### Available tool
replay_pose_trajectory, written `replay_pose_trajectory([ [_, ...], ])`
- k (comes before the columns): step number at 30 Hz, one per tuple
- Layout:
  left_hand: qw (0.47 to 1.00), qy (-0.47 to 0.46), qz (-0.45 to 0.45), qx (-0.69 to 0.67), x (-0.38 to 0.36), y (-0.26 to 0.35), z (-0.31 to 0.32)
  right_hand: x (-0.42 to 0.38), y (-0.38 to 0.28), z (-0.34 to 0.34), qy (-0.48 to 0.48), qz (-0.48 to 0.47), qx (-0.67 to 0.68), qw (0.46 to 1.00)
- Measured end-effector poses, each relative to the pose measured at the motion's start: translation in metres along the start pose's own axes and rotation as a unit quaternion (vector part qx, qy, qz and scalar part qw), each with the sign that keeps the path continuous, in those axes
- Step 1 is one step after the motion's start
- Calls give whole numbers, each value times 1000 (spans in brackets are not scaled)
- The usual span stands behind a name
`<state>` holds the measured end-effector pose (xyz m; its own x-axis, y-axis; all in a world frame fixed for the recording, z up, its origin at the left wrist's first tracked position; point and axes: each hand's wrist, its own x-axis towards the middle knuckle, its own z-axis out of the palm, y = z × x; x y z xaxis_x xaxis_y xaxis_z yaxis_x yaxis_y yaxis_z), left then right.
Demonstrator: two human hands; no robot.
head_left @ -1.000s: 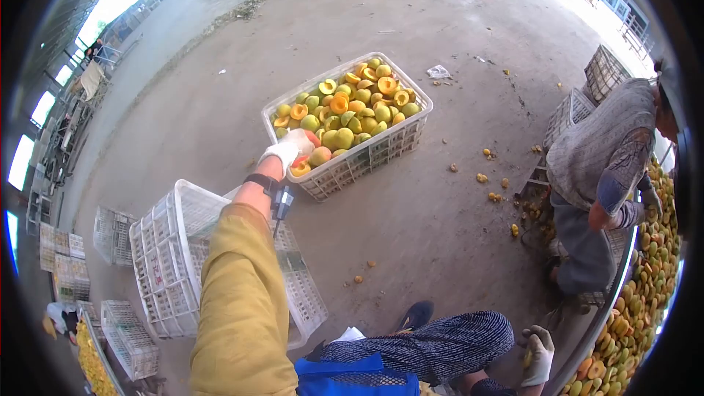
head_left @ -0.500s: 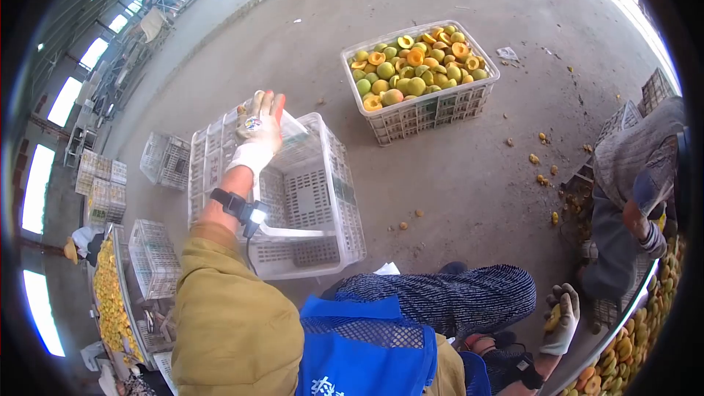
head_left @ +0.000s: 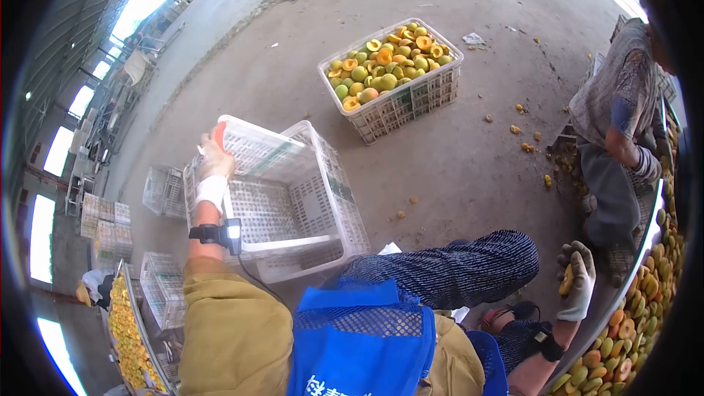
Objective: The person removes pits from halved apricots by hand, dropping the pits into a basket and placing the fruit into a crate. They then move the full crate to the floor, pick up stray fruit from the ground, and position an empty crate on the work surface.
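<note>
My left hand [head_left: 215, 158], in a white glove with orange-red at the fingertips, is closed over the left rim of a white plastic crate [head_left: 275, 149]. This crate sits askew, partly inside another white crate [head_left: 339, 185]; its inside shows bare slatted walls. At the lower right, my right hand [head_left: 581, 286], in a grey-and-white glove, holds a yellow-orange peach piece [head_left: 566, 280] between fingers and palm. That hand is beside a metal-edged table [head_left: 623, 297] heaped with halved peaches [head_left: 627, 330].
A crate full of peach halves [head_left: 400, 92] stands on the concrete floor ahead. To the right, a co-worker [head_left: 612, 117] is at the table. Fruit scraps [head_left: 528, 148] lie on the floor. More crates [head_left: 163, 290] and another fruit-covered table [head_left: 128, 334] are on the left.
My left hand has moved left and down along with the upper crate, which has tipped so its inside faces me more. My right hand has risen slightly, still holding the peach piece.
</note>
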<state>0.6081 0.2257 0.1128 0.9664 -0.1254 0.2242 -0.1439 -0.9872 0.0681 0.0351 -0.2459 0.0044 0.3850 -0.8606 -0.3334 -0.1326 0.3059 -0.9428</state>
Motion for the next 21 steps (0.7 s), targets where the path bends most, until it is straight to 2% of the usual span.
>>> replay_pose_trajectory([
  [5,991,63,-7,-115,-17,-41,-92,18,-5,33,-43,20,-1,999],
  [7,979,81,-23,-188,-9,-79,-134,26,-5,44,-56,32,-21,998],
  [9,971,217,84,-43,-29,-81,-184,36,-1,53,-88,34,10,995],
  [10,968,228,65,-81,-41,-77,-211,40,0,57,-103,34,35,994],
  [13,929,266,237,-97,-56,-63,-268,58,15,47,-109,56,138,983],
  [15,913,212,273,-216,-78,-48,-282,58,19,38,-77,60,131,987],
  [18,897,236,322,-188,-106,0,-284,45,31,8,-36,33,166,985],
  [21,883,263,363,-136,-105,67,-305,18,5,-5,-7,-2,187,982],
])
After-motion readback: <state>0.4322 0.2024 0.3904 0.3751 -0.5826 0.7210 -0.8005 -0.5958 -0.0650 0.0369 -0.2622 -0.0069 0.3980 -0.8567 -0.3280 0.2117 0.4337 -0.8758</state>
